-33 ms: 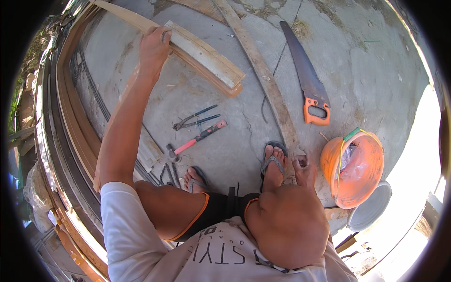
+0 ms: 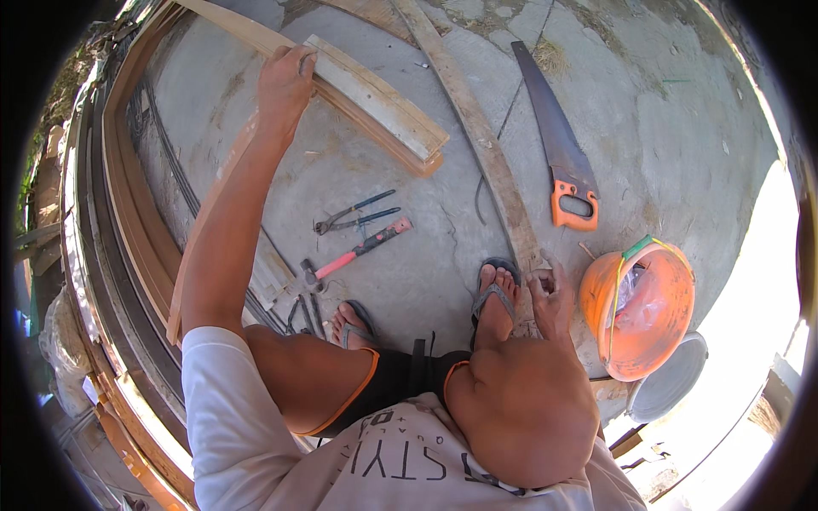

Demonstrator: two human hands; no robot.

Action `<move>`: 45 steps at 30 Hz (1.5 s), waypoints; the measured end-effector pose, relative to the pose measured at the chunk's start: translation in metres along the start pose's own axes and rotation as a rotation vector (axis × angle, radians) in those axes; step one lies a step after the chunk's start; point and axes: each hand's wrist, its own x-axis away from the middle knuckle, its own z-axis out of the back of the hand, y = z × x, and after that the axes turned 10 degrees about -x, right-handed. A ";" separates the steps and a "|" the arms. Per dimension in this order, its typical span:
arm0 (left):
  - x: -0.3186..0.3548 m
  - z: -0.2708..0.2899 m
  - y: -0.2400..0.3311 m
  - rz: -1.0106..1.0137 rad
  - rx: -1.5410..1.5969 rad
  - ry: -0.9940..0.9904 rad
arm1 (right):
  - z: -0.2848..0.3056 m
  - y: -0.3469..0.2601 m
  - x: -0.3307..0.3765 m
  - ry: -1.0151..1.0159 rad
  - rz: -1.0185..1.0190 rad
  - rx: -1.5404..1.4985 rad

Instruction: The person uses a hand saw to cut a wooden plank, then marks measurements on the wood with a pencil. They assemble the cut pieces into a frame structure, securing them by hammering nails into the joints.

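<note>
My left hand [image 2: 285, 89] reaches far forward, its fingers closed on the near-left end of a short wooden board [image 2: 375, 95], which has a pale, worn top face. This board lies over a browner board [image 2: 375, 128]. Beside my right foot, my right hand [image 2: 554, 300] is curled, with thumb and fingertips brought together at the near end of a long weathered plank [image 2: 473, 128]. Whatever those fingers pinch is too small to make out. Between my arms, a red-handled hammer [image 2: 358, 251] and blue-handled pincers [image 2: 354, 213] lie on the concrete.
A handsaw [image 2: 550, 128] with an orange handle lies right of the long plank. An orange bucket [image 2: 596, 294] holding plastic bags stands at my right, with a grey basin [image 2: 673, 383] behind it. Long boards [image 2: 128, 179] and thin dark rods [image 2: 170, 145] line my left side.
My right hand has moved slightly forward along the plank's end, and its fingers have shifted. The left hand keeps its place on the board. The tools have not moved.
</note>
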 end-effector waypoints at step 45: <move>0.069 0.063 0.101 0.031 0.673 -0.214 | -0.210 -0.151 -0.142 -0.161 1.024 0.137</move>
